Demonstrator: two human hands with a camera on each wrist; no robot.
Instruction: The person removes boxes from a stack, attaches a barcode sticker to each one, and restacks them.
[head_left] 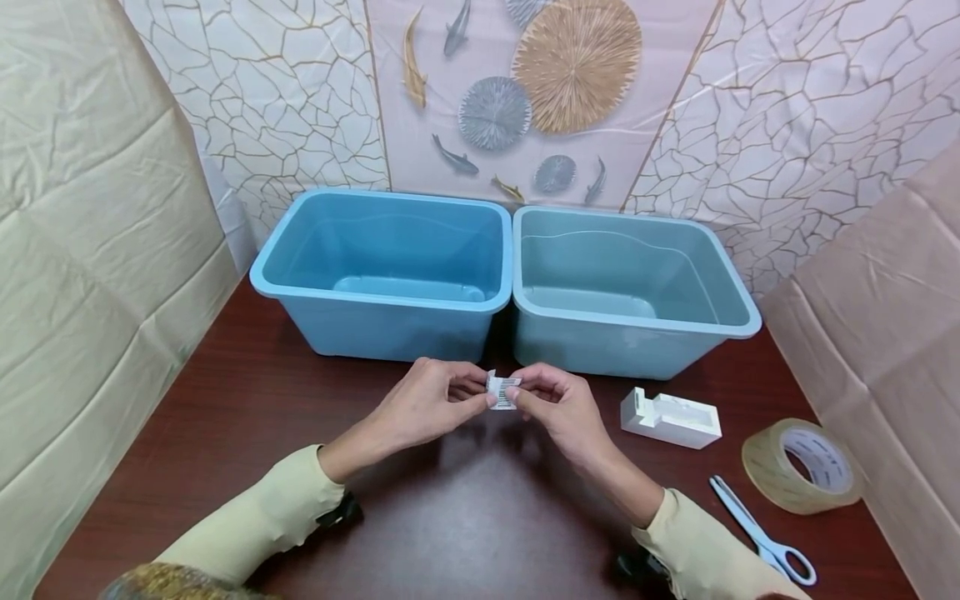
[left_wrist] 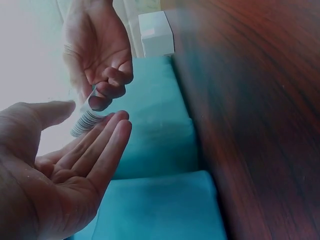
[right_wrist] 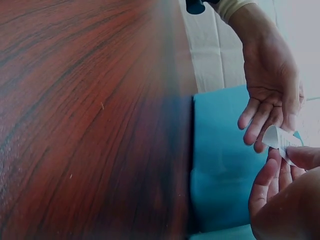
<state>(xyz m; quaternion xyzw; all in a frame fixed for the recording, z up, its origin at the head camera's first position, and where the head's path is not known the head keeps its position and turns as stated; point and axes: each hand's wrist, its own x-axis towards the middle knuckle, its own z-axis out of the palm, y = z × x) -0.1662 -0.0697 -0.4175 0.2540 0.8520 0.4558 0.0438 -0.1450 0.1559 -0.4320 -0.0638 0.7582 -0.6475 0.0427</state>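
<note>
A small white barcode label, slightly curled, is between the two hands in front of the bins. My right hand pinches its right side between thumb and fingers. My left hand is at the label's left edge, its fingers fairly straight. In the left wrist view the left thumb stands apart from the striped label, while the fingertips lie right beside it. From the right wrist view, the label's loose end bends up near the left hand.
A blue bin and a grey-green bin stand side by side at the back. To the right lie a white notched block, a roll of clear tape and light-blue scissors on the dark wood table. Cloth walls surround it.
</note>
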